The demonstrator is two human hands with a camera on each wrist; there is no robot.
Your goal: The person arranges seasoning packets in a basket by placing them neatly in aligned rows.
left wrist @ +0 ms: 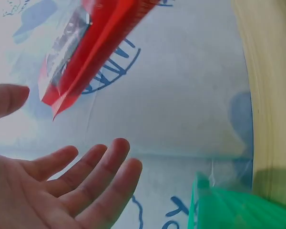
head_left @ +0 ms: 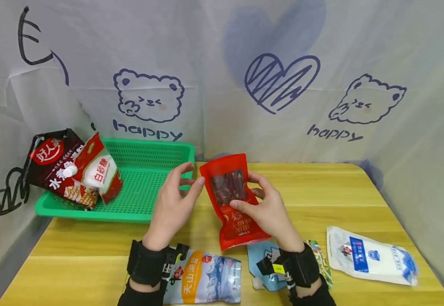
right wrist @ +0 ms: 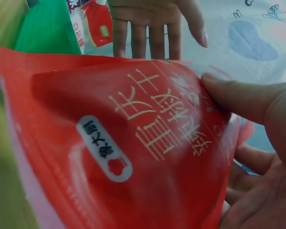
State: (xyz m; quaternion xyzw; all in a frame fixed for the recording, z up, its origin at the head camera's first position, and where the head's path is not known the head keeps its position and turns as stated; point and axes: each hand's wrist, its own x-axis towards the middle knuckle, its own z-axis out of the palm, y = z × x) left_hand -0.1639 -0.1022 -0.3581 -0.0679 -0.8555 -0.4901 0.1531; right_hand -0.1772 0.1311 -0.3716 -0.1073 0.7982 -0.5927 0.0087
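A red packet of dried chilies (head_left: 241,221) with a clear window is held up above the table in the head view. My right hand (head_left: 273,208) grips its right side, thumb on the front and fingers behind. Its printed lower front (right wrist: 148,129) fills much of the right wrist view. Just left of the packet, my left hand (head_left: 173,204) is apart from it, fingers spread and slightly bent, holding nothing. The left wrist view shows a gap between the left hand (left wrist: 71,186) and the red packet (left wrist: 105,47).
A green basket (head_left: 149,219) at the back left holds a dark seasoning bag (head_left: 49,170) and a white sugar bag (head_left: 101,170). On the wooden table lie a salt bag (head_left: 210,278), a light blue packet (head_left: 258,255), a colourful packet (head_left: 321,259) and a white bag (head_left: 374,257).
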